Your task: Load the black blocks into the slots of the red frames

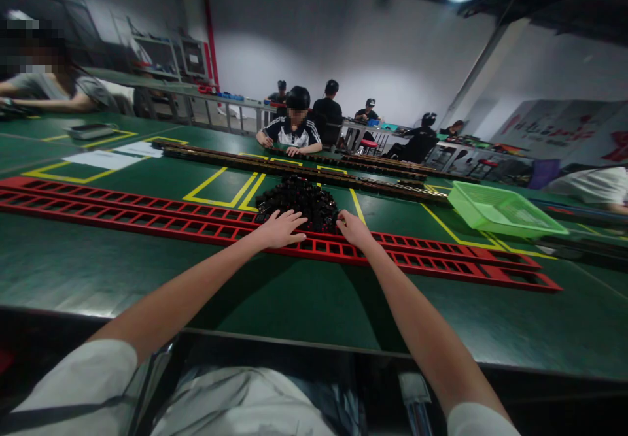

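Note:
Both my arms reach forward over the green table [304, 292]. My left hand [280, 228] lies palm down, fingers spread, on the near edge of a pile of small black parts [299, 199]. My right hand [353, 228] rests at the pile's right edge, fingers stretched toward it. Beneath both hands run two long red slotted racks [147, 217] that cross the table from left to right. Neither hand visibly grips a part.
A green plastic basket [500, 210] stands at the right. Long dark strips [304, 168] lie beyond the pile, among yellow floor-tape outlines. A person sits opposite, another at far left, more at tables behind. White sheets [105, 158] lie at left.

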### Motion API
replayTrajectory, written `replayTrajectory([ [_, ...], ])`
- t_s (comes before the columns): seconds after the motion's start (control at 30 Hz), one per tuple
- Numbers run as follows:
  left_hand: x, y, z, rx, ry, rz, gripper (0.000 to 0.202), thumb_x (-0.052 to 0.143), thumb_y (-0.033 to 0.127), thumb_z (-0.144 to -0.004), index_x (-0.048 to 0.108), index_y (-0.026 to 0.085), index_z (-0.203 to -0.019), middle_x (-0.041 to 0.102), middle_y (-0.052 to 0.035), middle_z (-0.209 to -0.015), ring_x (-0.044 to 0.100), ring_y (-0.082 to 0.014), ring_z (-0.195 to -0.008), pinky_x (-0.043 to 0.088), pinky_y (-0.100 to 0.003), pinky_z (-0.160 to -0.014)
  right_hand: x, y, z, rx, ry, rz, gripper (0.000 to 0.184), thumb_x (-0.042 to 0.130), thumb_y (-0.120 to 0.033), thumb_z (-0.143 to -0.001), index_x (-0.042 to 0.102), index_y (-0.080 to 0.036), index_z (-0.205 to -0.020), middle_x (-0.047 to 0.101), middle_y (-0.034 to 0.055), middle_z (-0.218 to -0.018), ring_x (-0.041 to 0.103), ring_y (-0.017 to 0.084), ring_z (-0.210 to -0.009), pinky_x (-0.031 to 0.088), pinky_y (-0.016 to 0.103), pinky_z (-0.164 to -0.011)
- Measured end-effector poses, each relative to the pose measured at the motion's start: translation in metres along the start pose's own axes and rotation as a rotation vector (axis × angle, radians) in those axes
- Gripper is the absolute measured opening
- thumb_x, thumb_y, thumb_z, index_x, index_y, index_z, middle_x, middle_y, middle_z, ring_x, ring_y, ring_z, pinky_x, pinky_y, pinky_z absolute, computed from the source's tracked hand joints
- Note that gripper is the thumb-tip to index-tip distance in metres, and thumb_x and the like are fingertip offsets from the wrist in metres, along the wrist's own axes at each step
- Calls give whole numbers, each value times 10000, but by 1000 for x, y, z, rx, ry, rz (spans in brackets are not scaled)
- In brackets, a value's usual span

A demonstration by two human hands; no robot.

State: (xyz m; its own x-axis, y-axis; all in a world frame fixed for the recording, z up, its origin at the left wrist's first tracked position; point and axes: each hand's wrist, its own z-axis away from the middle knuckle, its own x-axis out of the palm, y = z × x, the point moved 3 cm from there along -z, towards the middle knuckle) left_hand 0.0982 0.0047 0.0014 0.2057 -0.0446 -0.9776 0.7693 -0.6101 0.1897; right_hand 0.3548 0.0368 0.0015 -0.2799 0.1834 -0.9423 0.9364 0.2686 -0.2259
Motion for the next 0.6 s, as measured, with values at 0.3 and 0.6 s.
replayTrajectory([
  [0.3, 2, 0, 0, 15, 27, -21, 630, 353, 602, -969, 356, 275, -1508, 293, -85, -1598, 216, -283, -1482, 130, -531, -1183, 2, 3, -6, -90, -32, -52, 319, 451, -153, -951, 620, -206, -1216, 665, 85, -1137, 616, 194, -1062, 443, 290, -937],
  [0.6, -1, 0, 2, 26, 26, -32, 640, 360, 572, -977, 353, 220, -1512, 293, -92, -1597, 209, -288, -1486, 164, -550, -1175, 1, 9, 0, -18, 2, -107, 291, 536, -115, -841, 618, -186, -1111, 695, 61, -1056, 639, 198, -952, 492, 284, -848],
])
